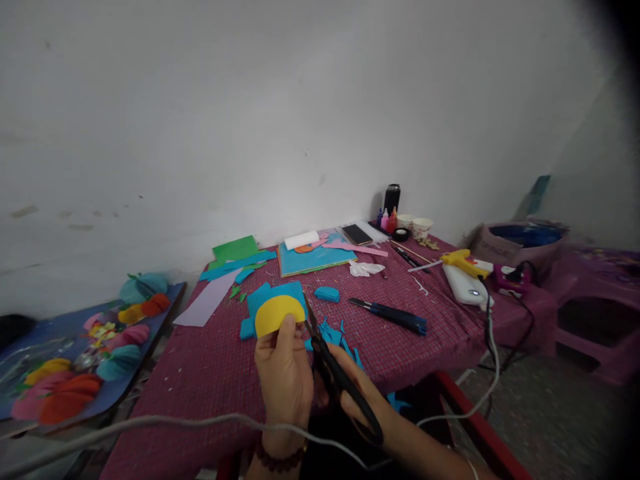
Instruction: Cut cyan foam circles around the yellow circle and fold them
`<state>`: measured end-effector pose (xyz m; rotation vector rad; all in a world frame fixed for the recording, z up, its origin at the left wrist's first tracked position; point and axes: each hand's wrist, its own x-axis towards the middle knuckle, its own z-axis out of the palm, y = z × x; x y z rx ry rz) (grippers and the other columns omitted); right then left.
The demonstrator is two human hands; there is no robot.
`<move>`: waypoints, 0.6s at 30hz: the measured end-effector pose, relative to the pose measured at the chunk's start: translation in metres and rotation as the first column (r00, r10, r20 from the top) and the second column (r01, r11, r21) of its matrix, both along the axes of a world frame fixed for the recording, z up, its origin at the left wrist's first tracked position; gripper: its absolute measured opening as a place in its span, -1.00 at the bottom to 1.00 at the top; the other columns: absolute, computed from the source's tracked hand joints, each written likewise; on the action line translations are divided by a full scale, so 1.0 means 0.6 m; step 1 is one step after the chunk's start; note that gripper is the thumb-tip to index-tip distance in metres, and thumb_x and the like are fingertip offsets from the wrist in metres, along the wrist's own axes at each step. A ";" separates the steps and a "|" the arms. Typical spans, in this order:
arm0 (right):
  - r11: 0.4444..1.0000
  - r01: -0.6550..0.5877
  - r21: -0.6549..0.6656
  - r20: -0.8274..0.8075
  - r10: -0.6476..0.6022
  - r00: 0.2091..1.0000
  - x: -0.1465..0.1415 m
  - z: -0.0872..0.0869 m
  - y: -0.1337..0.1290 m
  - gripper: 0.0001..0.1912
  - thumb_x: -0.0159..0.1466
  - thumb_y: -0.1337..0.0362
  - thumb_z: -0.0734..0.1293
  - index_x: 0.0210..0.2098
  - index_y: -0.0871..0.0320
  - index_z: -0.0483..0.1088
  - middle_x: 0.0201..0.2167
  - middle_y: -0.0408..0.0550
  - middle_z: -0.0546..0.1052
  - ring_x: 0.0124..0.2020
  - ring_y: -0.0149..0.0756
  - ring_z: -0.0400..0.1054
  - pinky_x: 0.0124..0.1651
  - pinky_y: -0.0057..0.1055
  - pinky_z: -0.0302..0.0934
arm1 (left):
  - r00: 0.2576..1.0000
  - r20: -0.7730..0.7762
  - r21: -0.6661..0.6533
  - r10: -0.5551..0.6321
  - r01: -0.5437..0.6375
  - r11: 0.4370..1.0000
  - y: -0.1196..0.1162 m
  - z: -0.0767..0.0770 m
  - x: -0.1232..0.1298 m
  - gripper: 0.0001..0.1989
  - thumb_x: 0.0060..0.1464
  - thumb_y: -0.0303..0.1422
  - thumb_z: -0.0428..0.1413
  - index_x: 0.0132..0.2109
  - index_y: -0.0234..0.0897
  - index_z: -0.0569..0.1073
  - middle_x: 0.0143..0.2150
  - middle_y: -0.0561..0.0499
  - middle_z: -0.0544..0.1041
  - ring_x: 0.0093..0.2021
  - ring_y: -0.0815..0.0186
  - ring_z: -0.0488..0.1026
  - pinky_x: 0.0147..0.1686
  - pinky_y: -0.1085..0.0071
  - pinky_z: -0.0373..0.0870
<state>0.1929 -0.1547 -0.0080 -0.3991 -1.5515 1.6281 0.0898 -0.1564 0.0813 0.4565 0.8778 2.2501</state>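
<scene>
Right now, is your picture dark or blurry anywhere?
In the head view, the right edge fades to black; the pink stool there looks dim and soft; the wall is dull grey, with a faint shadow beside the black flask; the yellow paper shows clearly, without strong glare.

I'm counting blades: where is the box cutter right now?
In the head view, the box cutter lies on the tablecloth right of centre, just right of the small blue stack.
</scene>
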 end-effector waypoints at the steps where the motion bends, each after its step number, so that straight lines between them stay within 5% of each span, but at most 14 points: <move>1: 1.000 0.001 -0.003 -0.020 -0.001 1.000 -0.003 0.000 0.000 -0.28 0.09 -0.22 0.27 0.16 -0.05 0.18 -0.07 0.04 0.38 -0.09 -0.11 0.28 -0.07 -0.19 0.21 | 1.000 0.003 -0.004 0.000 0.000 1.000 0.000 -0.001 0.002 -0.88 -0.16 -0.44 0.27 -0.39 -0.27 0.49 -0.45 0.12 0.53 -0.47 0.46 0.44 -0.36 0.51 0.34; 5: 0.999 0.013 -0.044 -0.102 -0.017 0.995 -0.014 0.000 -0.002 -0.23 0.04 -0.23 0.31 0.13 0.02 0.21 -0.09 0.07 0.39 -0.15 -0.12 0.31 -0.06 -0.18 0.21 | 0.999 0.045 0.001 -0.022 0.022 1.000 0.001 -0.005 0.006 -0.86 -0.18 -0.43 0.28 -0.39 -0.29 0.49 -0.45 0.11 0.53 -0.46 0.47 0.43 -0.34 0.52 0.35; 11: 0.993 -0.019 -0.120 -0.122 0.005 0.993 -0.015 -0.003 -0.001 -0.23 0.03 -0.21 0.34 0.13 0.04 0.20 -0.34 -0.07 0.35 -0.53 -0.41 0.14 -0.46 -0.43 0.14 | 0.998 0.059 -0.014 -0.034 0.035 0.999 0.005 -0.010 0.003 -0.84 -0.20 -0.41 0.29 -0.38 -0.30 0.49 -0.45 0.10 0.53 -0.46 0.46 0.44 -0.33 0.50 0.37; 18: 0.989 -0.112 -0.092 -0.159 0.096 0.983 0.009 0.010 0.008 -0.28 0.08 -0.14 0.36 0.13 0.03 0.20 -0.40 -0.15 0.27 -0.47 -0.42 0.12 -0.44 -0.47 -0.01 | 0.997 -0.008 -0.052 -0.076 0.076 0.996 0.001 -0.021 -0.004 -0.84 -0.24 -0.45 0.30 -0.42 -0.32 0.51 -0.46 0.07 0.54 -0.48 0.44 0.45 -0.38 0.50 0.39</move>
